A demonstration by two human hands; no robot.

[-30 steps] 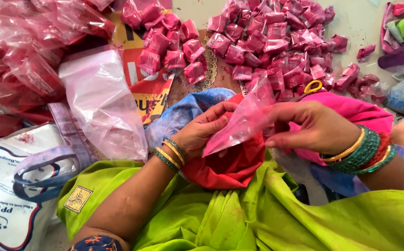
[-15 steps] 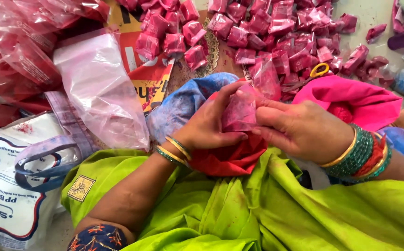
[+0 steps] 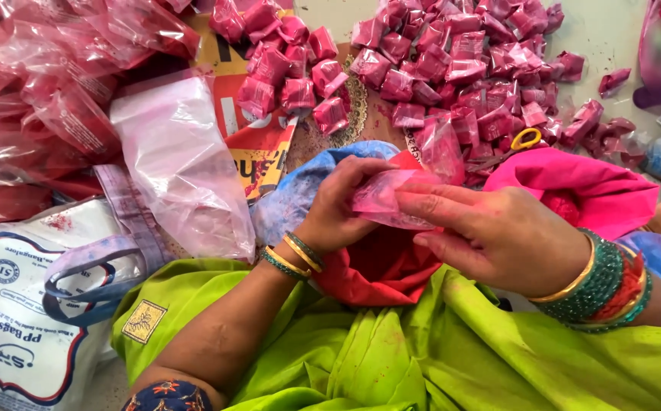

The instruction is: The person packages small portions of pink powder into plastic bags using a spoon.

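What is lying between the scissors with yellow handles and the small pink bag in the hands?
In the head view, between the scissors and the small pink bag, one filled pink packet stands upright.

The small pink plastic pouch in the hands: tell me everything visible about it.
The pink plastic pouch is thin, translucent film, crumpled and dusted pink. It lies roughly level between both hands, above a red cloth in the lap. The left hand pinches its left end; the right hand grips its right side with fingers laid over it. Its contents cannot be made out.
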